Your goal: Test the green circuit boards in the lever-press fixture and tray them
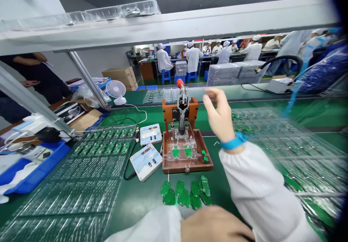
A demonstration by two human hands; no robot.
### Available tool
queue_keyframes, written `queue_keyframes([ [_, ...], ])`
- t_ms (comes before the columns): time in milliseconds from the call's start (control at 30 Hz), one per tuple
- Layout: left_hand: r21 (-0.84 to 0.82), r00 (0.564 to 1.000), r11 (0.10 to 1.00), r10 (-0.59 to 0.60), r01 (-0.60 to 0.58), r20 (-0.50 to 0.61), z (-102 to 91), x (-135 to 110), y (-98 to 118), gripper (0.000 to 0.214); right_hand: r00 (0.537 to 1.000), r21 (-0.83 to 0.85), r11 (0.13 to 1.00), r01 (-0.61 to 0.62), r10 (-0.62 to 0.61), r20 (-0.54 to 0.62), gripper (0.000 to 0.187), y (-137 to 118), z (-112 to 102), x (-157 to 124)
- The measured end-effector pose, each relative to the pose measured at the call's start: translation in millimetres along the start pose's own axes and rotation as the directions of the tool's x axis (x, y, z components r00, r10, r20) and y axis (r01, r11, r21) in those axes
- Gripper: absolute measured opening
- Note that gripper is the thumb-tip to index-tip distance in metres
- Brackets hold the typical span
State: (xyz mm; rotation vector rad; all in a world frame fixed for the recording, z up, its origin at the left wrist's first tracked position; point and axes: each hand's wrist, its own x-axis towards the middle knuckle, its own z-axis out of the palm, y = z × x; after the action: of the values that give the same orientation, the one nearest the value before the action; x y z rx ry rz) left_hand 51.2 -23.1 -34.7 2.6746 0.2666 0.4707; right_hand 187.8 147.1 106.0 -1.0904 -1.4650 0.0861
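Note:
My right hand (219,115), with a blue wrist strap (233,141), is raised just right of a test fixture's toggle clamp with a red knob (179,83). Its thumb and loosely bent fingers are apart, and nothing shows in them. The fixture's brown wooden base (187,167) carries a clear plate with two green circuit boards (175,151) and two green buttons (206,159). My left hand (214,224) crosses low at the bottom edge, blurred, its fingers not readable. Just beyond it lie several loose green circuit boards (169,196) in small overlapping groups.
Two white meter boxes (146,161) with red digits stand left of the fixture. Clear trays of boards (106,149) lie at left, more clear trays (293,140) at right. A white fan (116,90) stands behind. A shelf beam (174,26) spans overhead; co-workers sit beyond.

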Motion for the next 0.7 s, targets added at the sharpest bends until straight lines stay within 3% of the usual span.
queue_keyframes([
  [33,-0.019,0.996,0.999,-0.039,0.037,-0.081,-15.3,-8.4,-6.1,0.025,0.998,-0.021,0.998,-0.06,0.06,0.019,0.027,8.3,-6.2,-23.2],
  [67,-0.087,0.943,0.976,-0.215,0.199,-0.255,-31.3,-18.1,-14.1,0.027,0.994,-0.04,0.995,-0.093,0.096,0.058,0.024,16.5,-10.3,-46.4],
  [100,-0.156,0.831,0.923,-0.385,0.352,-0.402,-46.8,-28.3,-24.2,0.029,0.987,-0.055,0.992,-0.11,0.116,0.108,0.021,24.0,-11.9,-68.5],
  [133,-0.182,0.718,0.877,-0.47,0.444,-0.514,-60.7,-38.0,-36.1,0.027,0.978,-0.072,0.99,-0.118,0.128,0.164,0.02,30.2,-11.2,-88.9],
  [167,-0.163,0.629,0.834,-0.512,0.527,-0.585,-72.1,-46.3,-49.3,0.024,0.967,-0.088,0.989,-0.118,0.134,0.215,0.02,34.7,-8.6,-106.6],
  [200,-0.128,0.576,0.798,-0.525,0.589,-0.627,-80.3,-52.7,-62.9,0.022,0.957,-0.103,0.988,-0.115,0.138,0.257,0.02,37.6,-4.6,-121.3],
  [267,-0.06,0.547,0.75,-0.532,0.659,-0.646,-87.2,-59.3,-88.1,0.025,0.936,-0.129,0.986,-0.11,0.147,0.321,0.022,39.1,4.8,-141.1],
  [367,-0.007,0.568,0.72,-0.553,0.694,-0.609,-81.2,-57.7,-111.7,0.035,0.91,-0.14,0.982,-0.125,0.17,0.378,0.023,36.9,15.0,-150.3],
  [567,-0.068,0.543,0.751,-0.534,0.657,-0.648,-71.3,-53.1,-116.5,0.03,0.889,-0.027,0.973,-0.231,0.222,0.4,0.02,31.2,16.9,-143.2],
  [633,-0.124,0.509,0.768,-0.526,0.628,-0.682,-72.3,-58.3,-112.5,0.031,0.884,0.012,0.956,-0.294,0.267,0.384,0.02,26.3,14.2,-144.5],
  [700,-0.198,0.41,0.758,-0.53,0.621,-0.742,-72.5,-67.7,-108.0,0.034,0.87,0.041,0.927,-0.373,0.334,0.363,0.019,19.9,9.2,-148.7],
])
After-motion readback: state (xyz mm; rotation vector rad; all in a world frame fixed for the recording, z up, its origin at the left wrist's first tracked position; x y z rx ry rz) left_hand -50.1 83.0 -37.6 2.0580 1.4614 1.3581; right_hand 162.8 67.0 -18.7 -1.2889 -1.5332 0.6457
